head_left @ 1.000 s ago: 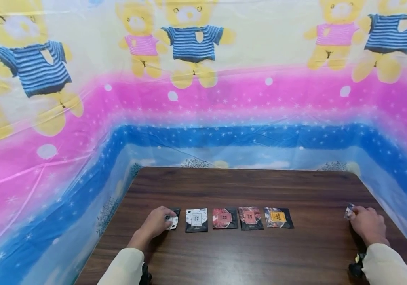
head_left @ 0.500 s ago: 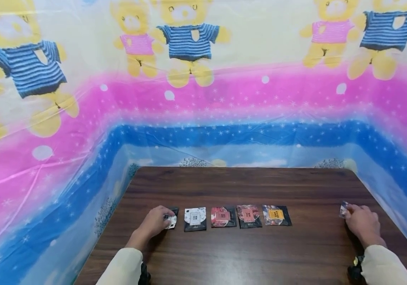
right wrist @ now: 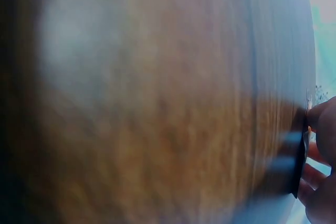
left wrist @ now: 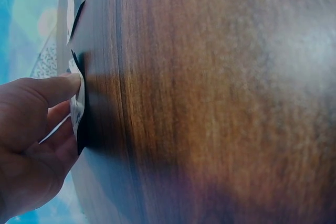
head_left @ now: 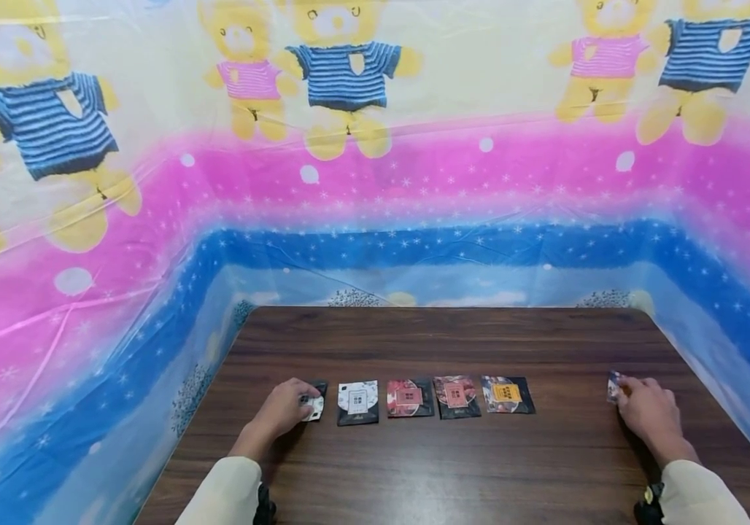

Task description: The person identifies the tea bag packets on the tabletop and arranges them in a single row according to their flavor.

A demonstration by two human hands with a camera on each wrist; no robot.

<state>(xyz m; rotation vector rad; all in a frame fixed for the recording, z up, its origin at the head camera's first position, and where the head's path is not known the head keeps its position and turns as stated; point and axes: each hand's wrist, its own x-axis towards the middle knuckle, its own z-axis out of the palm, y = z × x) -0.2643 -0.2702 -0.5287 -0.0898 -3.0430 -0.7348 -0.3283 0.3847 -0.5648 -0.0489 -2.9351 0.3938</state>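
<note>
At the left end of a row of sachets, my left hand [head_left: 286, 405] pinches a flat white-and-black sachet [head_left: 317, 405]. The left wrist view shows the thumb on the white face of this sachet [left wrist: 77, 111] and the fingers at its edge; it is slightly bent. On the right part of the table, my right hand [head_left: 652, 414] grips another sachet [head_left: 613, 385], mostly hidden by the fingers, with a bluish-white patterned corner showing. In the right wrist view the fingers hold this sachet [right wrist: 301, 166] low over the tabletop, its dark edge visible.
Between my hands lie a white-and-black sachet [head_left: 358, 402], two red ones, the left [head_left: 409, 397] and the right [head_left: 457, 397], and a yellow-labelled one [head_left: 508, 394]. They rest on a dark wooden table [head_left: 427, 467]. A bear-print curtain [head_left: 375, 248] surrounds its far sides.
My right hand has moved left along the table with its sachet, closer to the row. The left hand keeps its grip in place. The head view has shifted slightly.
</note>
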